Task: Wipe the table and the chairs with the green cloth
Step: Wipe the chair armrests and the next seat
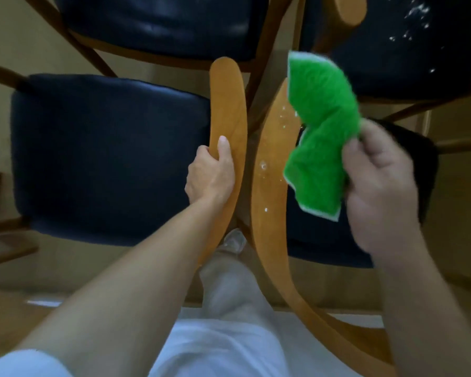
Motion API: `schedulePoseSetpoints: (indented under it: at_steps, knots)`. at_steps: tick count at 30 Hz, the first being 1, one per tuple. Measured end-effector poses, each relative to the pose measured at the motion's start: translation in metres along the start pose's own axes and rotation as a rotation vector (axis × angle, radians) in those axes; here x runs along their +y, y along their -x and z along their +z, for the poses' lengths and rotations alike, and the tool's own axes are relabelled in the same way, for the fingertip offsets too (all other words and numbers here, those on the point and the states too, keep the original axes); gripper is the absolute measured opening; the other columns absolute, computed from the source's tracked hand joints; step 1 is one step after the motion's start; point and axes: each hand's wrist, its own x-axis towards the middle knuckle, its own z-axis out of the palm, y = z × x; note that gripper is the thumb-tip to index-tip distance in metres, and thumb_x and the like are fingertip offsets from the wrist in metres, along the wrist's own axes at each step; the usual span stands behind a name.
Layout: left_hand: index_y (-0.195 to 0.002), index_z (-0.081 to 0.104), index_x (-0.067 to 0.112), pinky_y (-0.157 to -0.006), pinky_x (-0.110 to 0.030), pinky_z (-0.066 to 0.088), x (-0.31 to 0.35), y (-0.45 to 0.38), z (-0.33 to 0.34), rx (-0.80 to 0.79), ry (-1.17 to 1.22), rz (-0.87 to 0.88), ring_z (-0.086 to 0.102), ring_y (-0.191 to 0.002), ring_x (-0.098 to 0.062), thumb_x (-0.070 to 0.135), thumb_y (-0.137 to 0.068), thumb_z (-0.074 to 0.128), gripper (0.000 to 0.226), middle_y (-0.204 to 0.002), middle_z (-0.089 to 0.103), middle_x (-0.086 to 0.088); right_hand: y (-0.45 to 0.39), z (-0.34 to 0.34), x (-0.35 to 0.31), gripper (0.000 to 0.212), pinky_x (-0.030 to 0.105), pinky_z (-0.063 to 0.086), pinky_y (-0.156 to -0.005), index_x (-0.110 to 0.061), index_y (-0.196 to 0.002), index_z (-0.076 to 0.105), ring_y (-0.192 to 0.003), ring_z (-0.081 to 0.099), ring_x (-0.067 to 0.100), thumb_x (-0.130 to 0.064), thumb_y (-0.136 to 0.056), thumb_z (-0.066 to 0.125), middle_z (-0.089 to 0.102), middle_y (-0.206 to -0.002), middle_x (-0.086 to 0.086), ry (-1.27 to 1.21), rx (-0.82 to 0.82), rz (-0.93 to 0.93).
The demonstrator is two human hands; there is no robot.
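Crumpled green cloth point(321, 137), white-edged, fluffy.

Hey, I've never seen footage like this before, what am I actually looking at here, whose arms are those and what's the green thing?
There is one picture, taken by a camera on a person's head, looking down. The arms are that person's own. The left hand grips the curved wooden back of the left chair. The right hand holds a green cloth above the wooden back of the right chair, which carries white specks. The chairs have dark blue seats; the far right seat is also speckled white. Below are the person's pale trousers.
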Motion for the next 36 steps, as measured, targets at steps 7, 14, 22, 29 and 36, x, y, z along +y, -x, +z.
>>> schedulePoseSetpoints:
  at_steps: [7,14,22,29,36]
  knots:
    - [-0.087,0.047,0.023,-0.063,-0.036,0.033,0.004,-0.004,0.013,0.204,-0.253,0.004,0.046,-0.065,-0.02,0.068,-0.088,0.015,0.055,-0.063,0.039,0.012,0.054,0.067,0.123,0.054,0.057,0.021,-0.116,-0.016,-0.149,0.021,-0.146,0.007,0.03,-0.036,-0.1,0.032,0.008,-0.157,0.009,1.067,-0.225,0.037]
    - [-0.091,0.055,0.021,-0.063,-0.037,0.041,-0.002,-0.007,0.014,0.202,-0.243,0.061,0.055,-0.066,-0.019,0.067,-0.09,0.013,0.063,-0.067,0.049,0.011,-0.081,0.059,0.117,0.059,0.054,0.01,-0.116,-0.015,-0.153,0.019,-0.148,0.007,0.031,-0.04,-0.1,0.025,0.013,-0.161,0.01,1.134,-0.045,-0.057]
    - [-0.09,0.052,0.024,-0.064,-0.035,0.046,-0.004,-0.009,0.016,0.205,-0.231,0.1,0.052,-0.061,-0.008,0.065,-0.093,0.013,0.057,-0.067,0.049,0.014,-0.143,0.041,0.105,0.057,0.052,0.011,-0.119,-0.016,-0.153,0.019,-0.148,0.004,0.029,-0.037,-0.1,0.022,0.013,-0.161,0.008,1.137,0.05,-0.088]
    - [-0.096,0.056,0.02,-0.073,-0.045,0.051,0.003,-0.007,0.011,0.164,-0.259,0.063,0.062,-0.074,-0.024,0.064,-0.092,0.012,0.063,-0.071,0.052,0.008,0.026,0.062,0.131,0.061,0.055,0.012,-0.118,-0.021,-0.152,0.002,-0.146,-0.01,0.025,-0.042,-0.098,0.022,-0.004,-0.16,0.002,1.155,-0.263,-0.021]
    - [-0.092,0.051,0.023,-0.07,-0.045,0.051,0.0,-0.007,0.012,0.163,-0.252,0.071,0.061,-0.071,-0.023,0.066,-0.09,0.01,0.06,-0.07,0.053,0.008,-0.086,0.05,0.11,0.064,0.052,0.009,-0.119,-0.021,-0.154,0.009,-0.148,-0.008,0.029,-0.041,-0.097,0.028,-0.002,-0.163,0.006,1.091,-0.104,-0.027]
